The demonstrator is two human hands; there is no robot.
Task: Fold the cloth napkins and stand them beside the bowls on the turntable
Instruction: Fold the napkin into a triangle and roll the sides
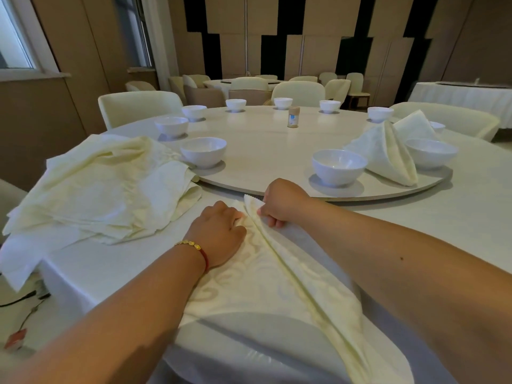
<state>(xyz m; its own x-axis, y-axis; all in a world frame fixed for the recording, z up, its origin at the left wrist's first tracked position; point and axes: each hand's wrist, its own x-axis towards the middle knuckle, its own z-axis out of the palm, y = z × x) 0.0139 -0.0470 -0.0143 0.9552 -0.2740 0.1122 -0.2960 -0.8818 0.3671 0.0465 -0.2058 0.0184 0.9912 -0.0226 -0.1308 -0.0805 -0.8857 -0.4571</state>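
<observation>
Between both hands (219,234), pleated napkin (277,273).

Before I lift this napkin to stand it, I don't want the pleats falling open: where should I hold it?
Probably pinch the pleated ridge of the napkin near its far tip, where the right hand already grips, coming from above. The folds bunch narrowest there; the near end fans wide over the table edge. The left hand presses the flat side.
</observation>
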